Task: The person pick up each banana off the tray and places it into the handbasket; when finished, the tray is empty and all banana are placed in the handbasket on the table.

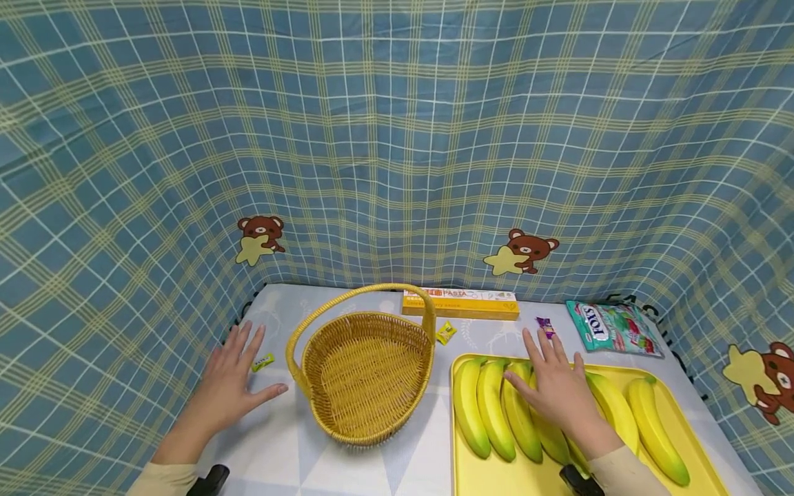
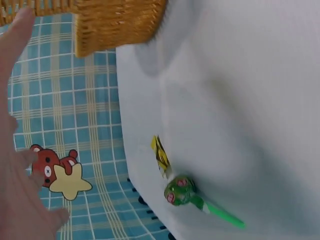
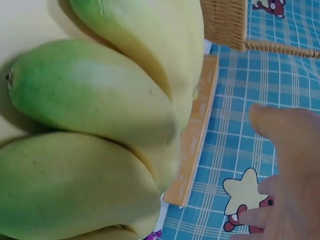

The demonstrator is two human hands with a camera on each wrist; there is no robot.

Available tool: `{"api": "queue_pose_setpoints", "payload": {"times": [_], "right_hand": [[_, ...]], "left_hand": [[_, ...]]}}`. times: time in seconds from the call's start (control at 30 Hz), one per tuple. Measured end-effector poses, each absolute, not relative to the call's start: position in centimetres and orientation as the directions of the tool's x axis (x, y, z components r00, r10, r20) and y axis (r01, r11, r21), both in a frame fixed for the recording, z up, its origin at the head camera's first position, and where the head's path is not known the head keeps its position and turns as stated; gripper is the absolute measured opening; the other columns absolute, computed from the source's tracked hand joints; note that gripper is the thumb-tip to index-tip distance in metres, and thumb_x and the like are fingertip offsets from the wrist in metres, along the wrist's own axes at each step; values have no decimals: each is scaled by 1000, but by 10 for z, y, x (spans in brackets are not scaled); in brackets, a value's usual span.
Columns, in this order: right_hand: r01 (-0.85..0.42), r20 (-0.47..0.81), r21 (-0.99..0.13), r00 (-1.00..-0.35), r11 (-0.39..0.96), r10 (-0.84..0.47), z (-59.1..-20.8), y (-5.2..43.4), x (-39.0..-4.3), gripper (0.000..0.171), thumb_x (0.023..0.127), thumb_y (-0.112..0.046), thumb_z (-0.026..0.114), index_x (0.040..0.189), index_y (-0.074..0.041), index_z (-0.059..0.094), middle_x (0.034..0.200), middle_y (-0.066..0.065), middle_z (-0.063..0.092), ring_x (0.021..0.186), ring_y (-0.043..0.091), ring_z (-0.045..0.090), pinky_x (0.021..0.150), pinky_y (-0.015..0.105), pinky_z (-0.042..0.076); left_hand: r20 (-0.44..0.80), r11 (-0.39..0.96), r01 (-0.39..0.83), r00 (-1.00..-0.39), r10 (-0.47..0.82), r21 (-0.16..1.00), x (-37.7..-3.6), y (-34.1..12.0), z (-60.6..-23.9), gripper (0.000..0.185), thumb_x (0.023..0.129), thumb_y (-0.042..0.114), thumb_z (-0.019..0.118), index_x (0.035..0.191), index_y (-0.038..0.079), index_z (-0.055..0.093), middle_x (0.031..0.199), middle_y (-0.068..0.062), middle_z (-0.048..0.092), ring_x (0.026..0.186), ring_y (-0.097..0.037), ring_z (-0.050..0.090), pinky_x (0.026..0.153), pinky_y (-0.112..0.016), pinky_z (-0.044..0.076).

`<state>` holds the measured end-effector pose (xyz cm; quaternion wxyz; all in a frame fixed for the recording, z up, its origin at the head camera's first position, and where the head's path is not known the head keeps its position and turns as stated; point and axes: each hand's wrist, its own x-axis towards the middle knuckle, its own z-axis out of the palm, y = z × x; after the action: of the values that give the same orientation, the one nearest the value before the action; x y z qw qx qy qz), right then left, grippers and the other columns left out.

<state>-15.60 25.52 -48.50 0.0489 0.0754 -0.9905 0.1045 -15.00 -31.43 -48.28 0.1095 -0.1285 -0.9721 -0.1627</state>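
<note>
My left hand [image 1: 231, 386] is held with fingers spread over the left side of the table, gripping nothing. Beneath its fingertips, in the head view, shows a small green-yellow wrapped candy [image 1: 262, 362]. The left wrist view reveals a green lollipop [image 2: 180, 191] beside a yellow wrapped candy [image 2: 160, 156]. To the right of that hand stands a yellow wicker basket [image 1: 372, 375] with a tall handle and nothing inside. Over the yellow tray [image 1: 496, 480], my right hand [image 1: 558, 389] is spread above several bananas [image 1: 521, 420], partly hiding them. Bananas [image 3: 95, 90] fill much of the right wrist view.
An orange pasta box [image 1: 460, 306] lies at the back of the table. A yellow candy [image 1: 446, 333] sits right of the basket, and a purple candy [image 1: 546, 326] lies behind the tray. A teal FOX'S candy bag [image 1: 614, 328] is at back right. Plaid curtain [image 1: 397, 151] surrounds the table.
</note>
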Motion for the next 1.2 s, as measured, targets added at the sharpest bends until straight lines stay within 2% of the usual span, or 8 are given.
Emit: {"api": "queue_pose_setpoints", "payload": {"times": [0.17,0.27,0.43,0.5,0.6,0.8,1.0,1.2], "right_hand": [[-182,148,-176,-976,967,-157,-486,251,-150,85,98,-58,59,159,-6,32,157,30,35,141,54,33,109,79,23],[-196,168,-199,-972,960,-163,-484,248,-146,83,98,-54,62,158,-5,34,152,30,41,136,53,39,107,76,30],[-211,157,-280,-972,936,-172,-482,242,-139,81,95,-44,70,157,-4,37,148,29,46,131,52,45,101,73,39],[-219,146,-322,-973,921,-181,-481,237,-136,79,94,-40,73,155,-3,39,144,28,50,128,51,49,100,71,42],[-212,109,-392,-977,895,-183,-480,230,-132,76,93,-35,76,153,-2,43,140,26,54,125,49,52,99,67,46],[-141,-21,-473,-985,870,-171,-482,213,-126,73,92,-38,77,149,-3,49,137,20,57,122,39,57,100,59,50],[-114,-75,-525,-981,843,-179,-488,197,-125,72,87,-37,82,146,-7,54,123,8,65,91,15,60,81,40,55],[-110,-71,-547,-982,830,-177,-498,180,-128,68,84,-30,85,141,-2,58,111,3,69,88,14,61,78,39,55]], "left_hand": [[271,809,336,-936,227,483,-145,-308,-476,102,84,46,84,164,31,22,165,-14,27,147,-46,27,104,-77,32],[290,757,349,-932,218,552,-141,-302,-468,83,87,38,82,157,33,38,158,-8,41,139,-39,43,100,-70,41],[301,668,350,-934,192,657,-136,-289,-455,53,94,27,76,143,31,56,140,3,61,125,-14,59,101,-42,52],[306,621,359,-932,195,697,-135,-284,-450,49,95,23,75,141,27,59,137,3,63,121,-5,60,99,-27,53],[326,559,382,-923,203,736,-135,-276,-444,45,96,17,74,139,18,61,132,-3,67,116,-2,62,96,-16,51],[314,439,363,-932,182,822,-139,-266,-436,38,98,13,71,135,8,64,122,-13,72,108,-4,67,90,-18,55],[302,412,347,-938,172,842,-144,-262,-434,24,98,13,71,119,4,73,112,-8,76,100,-6,71,84,-21,59],[329,382,368,-930,167,847,-147,-259,-432,19,98,10,70,116,5,75,111,-6,76,99,-6,72,82,-23,60]]}}
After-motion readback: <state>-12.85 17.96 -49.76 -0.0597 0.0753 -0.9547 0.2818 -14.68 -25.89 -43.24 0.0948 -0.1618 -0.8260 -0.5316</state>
